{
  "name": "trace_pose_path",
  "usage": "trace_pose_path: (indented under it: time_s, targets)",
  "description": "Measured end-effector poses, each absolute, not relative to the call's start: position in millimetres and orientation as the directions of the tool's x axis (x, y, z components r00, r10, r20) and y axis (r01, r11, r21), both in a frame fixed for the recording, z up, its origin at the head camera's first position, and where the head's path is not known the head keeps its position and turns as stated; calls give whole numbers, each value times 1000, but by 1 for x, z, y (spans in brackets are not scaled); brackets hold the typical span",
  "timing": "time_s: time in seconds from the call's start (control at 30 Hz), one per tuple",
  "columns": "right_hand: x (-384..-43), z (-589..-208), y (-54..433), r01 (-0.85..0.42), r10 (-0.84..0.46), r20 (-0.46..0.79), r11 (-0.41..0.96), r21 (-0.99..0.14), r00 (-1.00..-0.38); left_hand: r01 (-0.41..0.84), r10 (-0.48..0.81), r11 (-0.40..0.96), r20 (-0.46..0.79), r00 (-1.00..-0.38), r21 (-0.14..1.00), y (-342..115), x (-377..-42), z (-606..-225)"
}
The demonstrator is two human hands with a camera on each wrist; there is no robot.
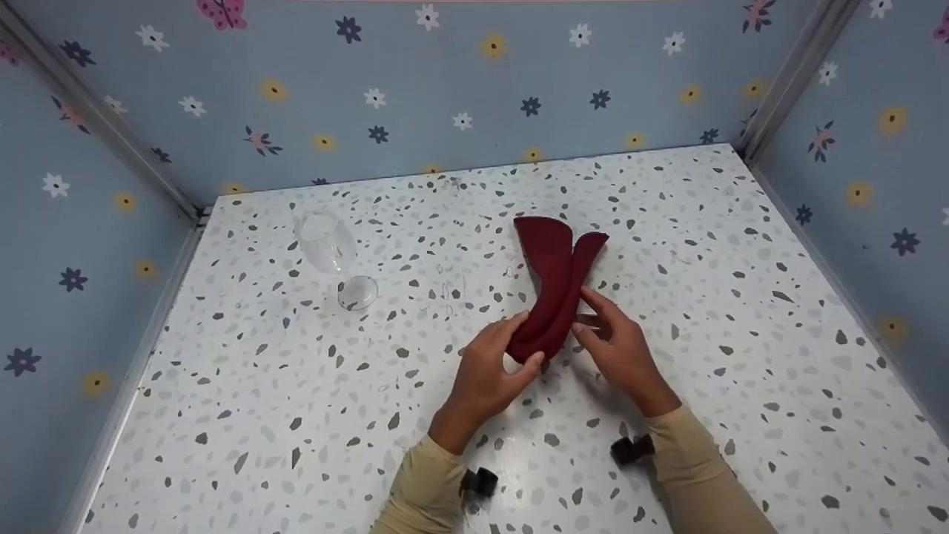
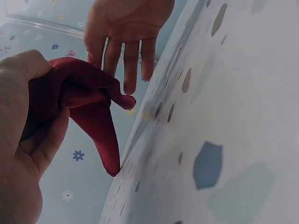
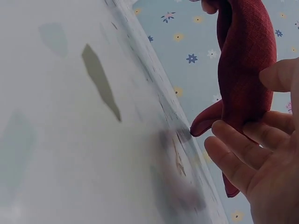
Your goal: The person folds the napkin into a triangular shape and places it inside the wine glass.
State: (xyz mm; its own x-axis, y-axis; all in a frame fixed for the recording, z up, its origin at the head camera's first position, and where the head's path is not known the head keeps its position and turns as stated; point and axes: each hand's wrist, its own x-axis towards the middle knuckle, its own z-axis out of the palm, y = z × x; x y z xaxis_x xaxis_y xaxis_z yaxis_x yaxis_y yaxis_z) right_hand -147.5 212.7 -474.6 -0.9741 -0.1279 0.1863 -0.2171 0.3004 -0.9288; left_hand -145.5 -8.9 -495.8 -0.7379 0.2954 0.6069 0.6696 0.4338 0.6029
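Note:
A dark red cloth napkin is gathered into a long strip, doubled at its near end, with two tails spreading apart at the far end. My left hand grips the doubled end, its thumb on the near side; in the left wrist view the thumb and fingers pinch the fabric. My right hand is at the napkin's right side, fingers extended and loosely spread. In the right wrist view its thumb rests against the cloth, and the palm faces it.
A clear stemmed glass stands left of the napkin on the speckled white tabletop. Blue flower-patterned panels border the table at the back and both sides. Black camera mounts sit at both wrists over tan sleeves.

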Motion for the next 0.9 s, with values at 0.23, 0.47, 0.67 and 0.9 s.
trace_pose_path:
  time_s: [0.23, 0.47, 0.67, 0.9]
  targets:
    - [-144, -467, 208, -184, -124, 161, 200, -962, -979, 733, 279, 397, 688, -670, 553, -10, -147, -494]
    - [-144, -470, 207, -157, -90, 147, 124, -980, -985, 756, 261, 373, 721, -642, 539, -11, -147, -493]
    - [-156, -498, 212, -182, -49, 178, 81, -980, -983, 776, 232, 323, 750, -620, 541, -10, -147, -492]
    - [-158, -501, 213, -173, -62, 170, 53, -983, -983, 736, 216, 249, 704, -676, 630, -10, -146, -492]
